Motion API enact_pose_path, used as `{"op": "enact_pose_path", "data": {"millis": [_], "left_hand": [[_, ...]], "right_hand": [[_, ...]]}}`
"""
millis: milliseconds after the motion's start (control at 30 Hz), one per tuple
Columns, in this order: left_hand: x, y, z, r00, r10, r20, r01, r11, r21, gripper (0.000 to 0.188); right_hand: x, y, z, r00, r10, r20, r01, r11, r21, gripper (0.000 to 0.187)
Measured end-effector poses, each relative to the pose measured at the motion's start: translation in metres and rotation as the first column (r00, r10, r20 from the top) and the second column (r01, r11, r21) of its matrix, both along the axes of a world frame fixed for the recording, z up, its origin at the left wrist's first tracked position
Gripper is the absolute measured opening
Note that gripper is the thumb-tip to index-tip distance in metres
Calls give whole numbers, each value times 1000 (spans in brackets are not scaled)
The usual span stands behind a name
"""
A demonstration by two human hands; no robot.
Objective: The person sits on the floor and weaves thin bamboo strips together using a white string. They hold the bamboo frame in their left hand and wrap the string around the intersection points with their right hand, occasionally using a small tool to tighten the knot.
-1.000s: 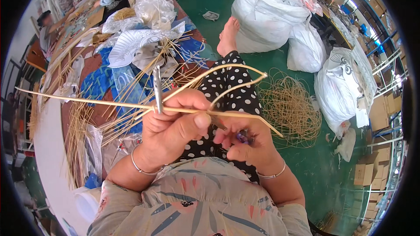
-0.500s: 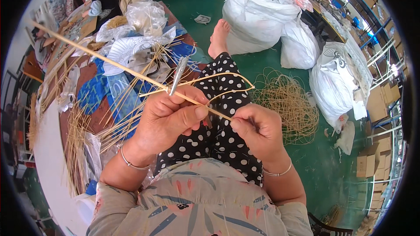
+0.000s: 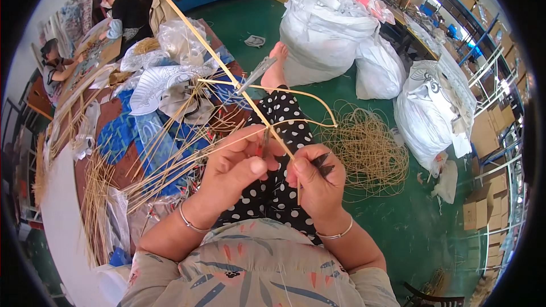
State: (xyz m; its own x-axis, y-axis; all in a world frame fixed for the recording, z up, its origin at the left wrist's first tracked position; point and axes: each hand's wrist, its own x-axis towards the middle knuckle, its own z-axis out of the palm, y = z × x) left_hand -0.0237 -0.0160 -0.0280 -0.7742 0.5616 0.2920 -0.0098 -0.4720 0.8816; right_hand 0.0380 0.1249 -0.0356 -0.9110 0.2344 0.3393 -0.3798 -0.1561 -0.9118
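Observation:
A pale, thin bamboo strip (image 3: 199,37) slants from the upper left down to my right hand (image 3: 319,185), whose thumb and fingers pinch its lower end. Some small dark object (image 3: 323,165) shows among those fingers, too hidden to name. My left hand (image 3: 236,165) is beside the strip, its thumb apart from loosely bent fingers. A small red and dark piece (image 3: 263,146) shows at these fingertips; its kind is unclear. A silvery clip-like piece (image 3: 257,75) crosses the strip farther up. Near it, a thinner strip bends into a pointed loop (image 3: 327,105) to the right.
Loose bamboo strips (image 3: 102,187) and blue cloth (image 3: 156,148) lie on the table at left. A coiled tangle of thin strips (image 3: 369,153) rests on the green floor. White sacks (image 3: 324,34) stand beyond. Two people (image 3: 128,11) sit at the far left.
The long strip has swung steeper, its upper end moving right. My right hand has shifted left and down with its lower end; my left hand's thumb has come off the strip.

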Motion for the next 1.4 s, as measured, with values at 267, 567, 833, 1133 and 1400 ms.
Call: {"op": "enact_pose_path", "data": {"millis": [267,567,833,1133,1400], "left_hand": [[-4,-10,25,985,112,-132,-142,959,-246,20],[-17,-21,42,829,-290,-478,-8,849,-529,17],[-14,-23,36,888,-305,-344,69,828,-556,26],[-14,-23,38,859,-256,-443,-5,862,-507,28],[-15,-23,41,718,-301,-628,-91,854,-513,26]], "right_hand": [[2,7,-5,994,-101,41,101,995,-15,9],[-9,40,29,995,89,41,-88,995,-40,24],[-5,40,16,972,212,102,-181,951,-250,18],[0,43,16,992,122,43,-107,962,-253,15],[3,43,15,989,148,31,-134,956,-262,16]]}}
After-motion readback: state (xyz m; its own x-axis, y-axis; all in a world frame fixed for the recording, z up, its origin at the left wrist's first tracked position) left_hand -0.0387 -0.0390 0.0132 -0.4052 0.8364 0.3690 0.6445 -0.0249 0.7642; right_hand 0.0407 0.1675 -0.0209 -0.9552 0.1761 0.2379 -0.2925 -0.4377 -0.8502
